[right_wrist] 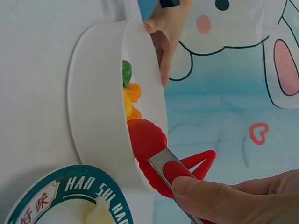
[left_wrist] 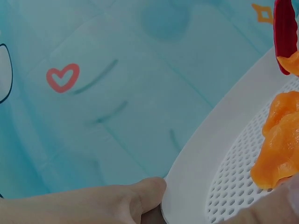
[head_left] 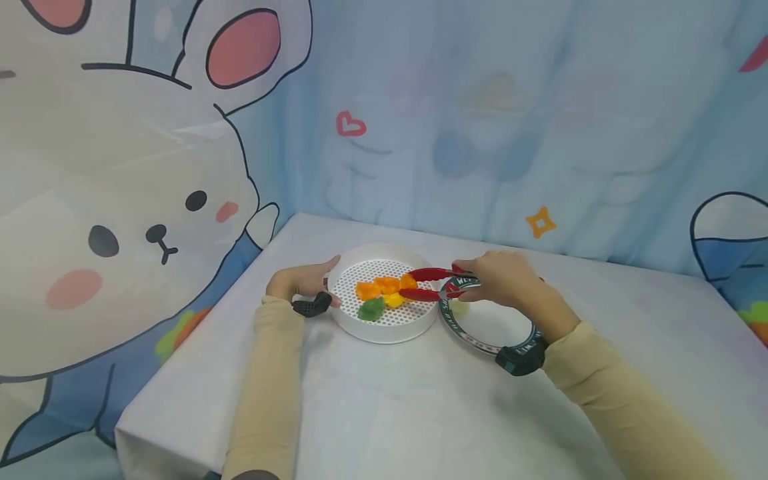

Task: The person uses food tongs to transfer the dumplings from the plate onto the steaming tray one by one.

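Observation:
A white round steamer basket [head_left: 384, 333] with a perforated floor stands on the table. My left hand [head_left: 307, 279] holds it by its left side, thumb and fingers spread along the wall. Red-tipped metal tongs [head_left: 429, 274] are gripped in my right hand [head_left: 507, 277], thumb on the metal arm in the right wrist view. Their tips reach over the basket's right rim, around an orange piece [head_left: 408, 281]. Other soft-looking orange pieces [left_wrist: 278, 140], a yellow piece [head_left: 394, 301] and a green piece [head_left: 371, 309] lie on the perforated floor.
Right of the basket, partly under my right hand, is a plate [right_wrist: 70, 186] with a dark green lettered rim. A pale green piece [head_left: 459, 308] lies on it. The white-covered table [head_left: 372, 413] meets a cartoon-printed curtain [head_left: 420, 133] behind and at left.

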Motion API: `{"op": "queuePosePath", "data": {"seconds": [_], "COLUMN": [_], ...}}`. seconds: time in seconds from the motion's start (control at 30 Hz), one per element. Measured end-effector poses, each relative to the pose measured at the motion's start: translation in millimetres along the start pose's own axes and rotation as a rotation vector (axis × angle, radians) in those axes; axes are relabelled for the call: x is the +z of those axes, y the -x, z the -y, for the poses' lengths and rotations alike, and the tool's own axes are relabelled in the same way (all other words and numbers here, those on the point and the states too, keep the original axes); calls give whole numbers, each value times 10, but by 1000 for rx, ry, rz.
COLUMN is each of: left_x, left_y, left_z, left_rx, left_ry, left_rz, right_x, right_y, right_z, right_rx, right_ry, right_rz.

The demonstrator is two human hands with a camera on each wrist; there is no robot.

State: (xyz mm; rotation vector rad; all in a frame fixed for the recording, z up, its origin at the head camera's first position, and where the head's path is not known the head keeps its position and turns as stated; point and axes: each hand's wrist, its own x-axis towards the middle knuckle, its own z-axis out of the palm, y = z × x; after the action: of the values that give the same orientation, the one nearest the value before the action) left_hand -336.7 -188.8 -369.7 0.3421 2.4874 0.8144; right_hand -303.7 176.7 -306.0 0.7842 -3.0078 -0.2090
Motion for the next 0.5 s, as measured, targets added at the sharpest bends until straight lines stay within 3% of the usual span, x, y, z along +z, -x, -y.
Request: {"op": "queuePosePath", "data": {"seconds": [0.5], "left_x": [10], "left_y": [14], "left_z": [14], "left_rx": [5], "left_ry": [-16], "left_rz": [-4], "right_x": [102], "right_y": [-27], "right_z": [-15], "right_rx": [21], "right_ry": [-63], "right_rz": [30]}}
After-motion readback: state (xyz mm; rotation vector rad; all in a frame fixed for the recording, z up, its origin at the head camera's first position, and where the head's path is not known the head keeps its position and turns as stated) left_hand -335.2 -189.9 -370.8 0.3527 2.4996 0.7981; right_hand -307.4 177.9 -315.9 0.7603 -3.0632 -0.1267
